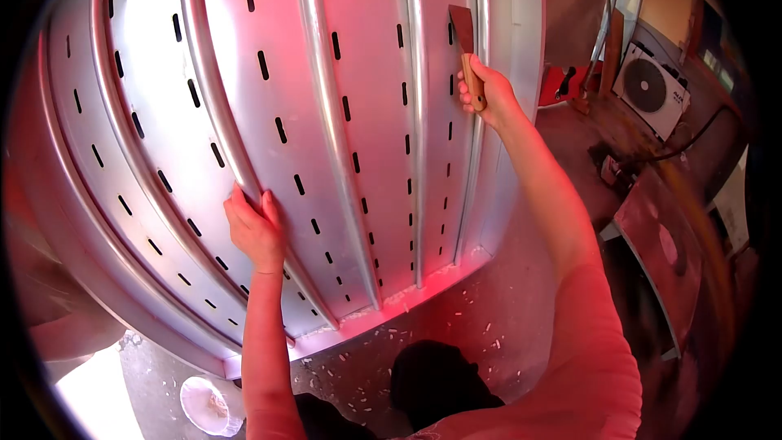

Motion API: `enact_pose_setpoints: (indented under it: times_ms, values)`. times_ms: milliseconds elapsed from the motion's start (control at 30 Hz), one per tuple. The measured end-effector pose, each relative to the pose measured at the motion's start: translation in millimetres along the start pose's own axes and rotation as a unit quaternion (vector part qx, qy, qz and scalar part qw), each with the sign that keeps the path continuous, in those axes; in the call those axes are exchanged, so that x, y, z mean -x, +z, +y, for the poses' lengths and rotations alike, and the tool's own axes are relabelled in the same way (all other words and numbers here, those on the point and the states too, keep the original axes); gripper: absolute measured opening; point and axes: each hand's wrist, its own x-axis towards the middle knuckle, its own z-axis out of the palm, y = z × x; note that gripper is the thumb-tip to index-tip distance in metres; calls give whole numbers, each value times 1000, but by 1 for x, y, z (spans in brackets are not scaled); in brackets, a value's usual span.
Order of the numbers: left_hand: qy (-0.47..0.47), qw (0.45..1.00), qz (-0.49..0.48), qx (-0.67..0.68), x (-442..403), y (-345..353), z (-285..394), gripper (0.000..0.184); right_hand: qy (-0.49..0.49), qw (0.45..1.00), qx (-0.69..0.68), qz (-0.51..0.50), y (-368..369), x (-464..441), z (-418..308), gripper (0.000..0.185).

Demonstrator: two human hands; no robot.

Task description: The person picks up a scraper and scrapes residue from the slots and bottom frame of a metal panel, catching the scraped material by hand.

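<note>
A large silvery metal panel (297, 126) with rows of dark slots and several raised round tubes fills most of the view. My right hand (486, 91) is closed round the wooden handle of a putty knife (462, 30). Its flat blade points up, over the panel's upper right part, close to a tube. Lower down, my left hand (257, 224) is closed on one of the metal tubes (213, 81). Part of that tube is hidden behind the hand and wrist.
Small pale scraps lie on the grey floor (326, 375) below the panel's lower edge. A white basin (210, 404) stands at the lower left. At right are a boxy fan unit (652, 90), a dark cable (692, 147) and a reddish sheet (664, 236).
</note>
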Motion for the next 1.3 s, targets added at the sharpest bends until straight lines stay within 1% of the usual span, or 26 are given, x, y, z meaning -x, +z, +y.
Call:
enact_pose_setpoints:
  times_ms: [33,100,167,233,267,300,333,433,467,500,533,567,600,667,700,767,933,967,1067,1133,1233,1267,1300]
  values:
    - [-10,1000,-13,2,1,0,0,46,11,1000,-7,4,-10,13,28,39]
    - [3,1000,-10,-15,1,-1,2,45,16,999,-38,21,-28,40,83,41]
    - [0,999,-31,-16,1,-2,6,46,71,996,-16,43,-58,83,164,41]
    - [12,998,-39,-49,3,-2,3,47,55,995,-54,68,-73,114,201,40]
    - [-4,997,-56,-55,3,-2,2,47,52,992,-76,85,-84,122,215,40]
    - [6,997,-53,-55,3,-3,5,46,50,989,-96,102,-96,131,229,39]
    - [-6,997,-55,-59,3,-3,7,46,49,985,-114,120,-107,139,243,38]
    - [-20,996,-49,-73,4,0,16,47,86,976,-88,182,-139,146,283,36]
    - [-15,996,-41,-82,6,3,9,48,81,977,-83,179,-145,145,292,36]
    - [-11,996,-28,-89,8,6,3,49,71,979,-77,174,-150,140,291,36]
    - [-33,994,-37,-102,8,5,11,48,60,981,-69,169,-151,133,282,36]
    - [-33,993,-31,-111,9,7,10,49,57,984,-46,165,-151,123,272,37]
    - [-27,992,-24,-119,10,9,8,49,53,985,-22,160,-144,110,253,37]
    - [-18,990,-14,-136,10,11,6,50,50,986,-19,157,-130,83,215,38]
    - [-14,989,-12,-146,11,12,5,50,54,987,-21,150,-131,76,209,38]
    - [-3,988,-5,-154,10,11,3,51,62,989,-23,136,-133,67,205,38]
    - [42,985,24,-164,11,16,-5,51,100,988,-6,115,-142,83,212,37]
    - [34,985,27,-168,12,18,-4,51,104,988,4,112,-143,80,210,37]
    - [29,984,22,-177,13,15,-6,51,47,993,53,95,-139,55,164,36]
    - [31,985,21,-170,10,15,-7,50,62,994,16,90,-142,62,167,35]
    - [-21,986,10,-162,11,14,6,50,70,993,-8,91,-145,72,181,35]
    - [-25,987,1,-160,12,13,5,49,72,993,-13,94,-145,71,184,35]
    - [-11,986,12,-163,12,14,2,48,42,995,-18,85,-141,65,177,35]
